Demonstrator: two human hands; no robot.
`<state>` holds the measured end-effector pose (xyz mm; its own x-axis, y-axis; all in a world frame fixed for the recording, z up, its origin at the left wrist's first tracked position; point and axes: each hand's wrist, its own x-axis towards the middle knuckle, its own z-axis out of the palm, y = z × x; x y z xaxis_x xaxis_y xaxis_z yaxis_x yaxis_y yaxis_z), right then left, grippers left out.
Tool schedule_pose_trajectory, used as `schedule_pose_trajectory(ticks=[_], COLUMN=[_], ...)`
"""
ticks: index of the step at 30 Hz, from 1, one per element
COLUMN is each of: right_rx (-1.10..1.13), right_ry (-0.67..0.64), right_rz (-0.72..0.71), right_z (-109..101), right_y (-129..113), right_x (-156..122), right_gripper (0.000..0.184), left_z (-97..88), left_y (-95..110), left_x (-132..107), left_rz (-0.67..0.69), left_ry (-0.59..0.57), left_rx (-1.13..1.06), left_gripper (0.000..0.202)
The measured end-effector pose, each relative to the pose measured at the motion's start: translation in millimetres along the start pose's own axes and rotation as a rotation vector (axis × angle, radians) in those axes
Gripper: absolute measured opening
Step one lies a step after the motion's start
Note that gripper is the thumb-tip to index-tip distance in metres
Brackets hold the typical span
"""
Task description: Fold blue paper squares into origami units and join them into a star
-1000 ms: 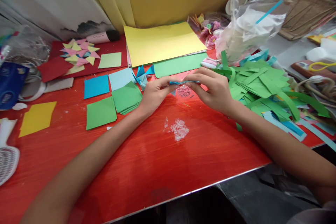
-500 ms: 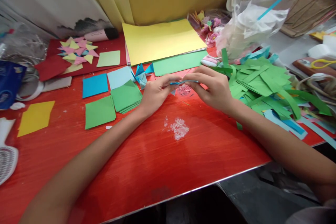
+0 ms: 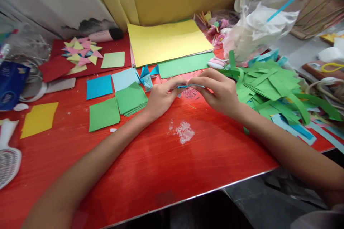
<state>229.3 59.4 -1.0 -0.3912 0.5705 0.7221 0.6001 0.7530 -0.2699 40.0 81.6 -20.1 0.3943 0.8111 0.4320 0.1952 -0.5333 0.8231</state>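
Note:
My left hand and my right hand meet over the middle of the red table. Both pinch a small folded blue paper piece held flat between their fingertips, just above the tabletop. A folded blue paper shape lies just behind my left hand. Left of that hand sit a stack of green paper squares, a single green square, a pale blue square and a darker blue square.
Yellow and green sheets lie at the back. A heap of green paper strips fills the right side, with a clear plastic bag behind it. Pink and yellow folded triangles and a yellow square are at left. White glue residue marks the table.
Both hands have stayed on the blue paper piece with only small finger shifts; the view has drifted slightly.

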Motion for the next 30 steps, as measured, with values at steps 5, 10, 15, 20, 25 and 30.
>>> schedule_pose_trajectory(ticks=[5, 10, 15, 20, 25, 30], right_rx=[0.005, 0.093, 0.178, 0.147, 0.240, 0.281], right_ry=[0.019, -0.023, -0.068, -0.046, -0.116, -0.135], right_rz=[0.023, 0.141, 0.267, 0.252, 0.467, 0.526], right_z=[1.5, -0.8, -2.0, -2.3, -4.6, -5.6], right_y=[-1.0, -4.3, -4.4, -7.0, -9.2, -9.8], right_x=[1.1, 4.5, 5.6, 5.7, 7.4, 9.2], right_gripper=[0.014, 0.013, 0.016, 0.015, 0.028, 0.030], left_z=[0.0, -0.6, -0.9, -0.2, 0.1, 0.0], left_y=[-1.8, 1.4, 3.2, 2.8, 3.6, 5.0], left_x=[-1.0, -1.1, -1.2, -1.5, -1.8, -2.0], left_rz=[0.043, 0.032, 0.036, 0.095, 0.150, 0.159], left_ry=[0.025, 0.044, 0.045, 0.043, 0.039, 0.029], left_rx=[0.045, 0.044, 0.080, 0.112, 0.181, 0.202], left_gripper=[0.028, 0.022, 0.020, 0.020, 0.020, 0.020])
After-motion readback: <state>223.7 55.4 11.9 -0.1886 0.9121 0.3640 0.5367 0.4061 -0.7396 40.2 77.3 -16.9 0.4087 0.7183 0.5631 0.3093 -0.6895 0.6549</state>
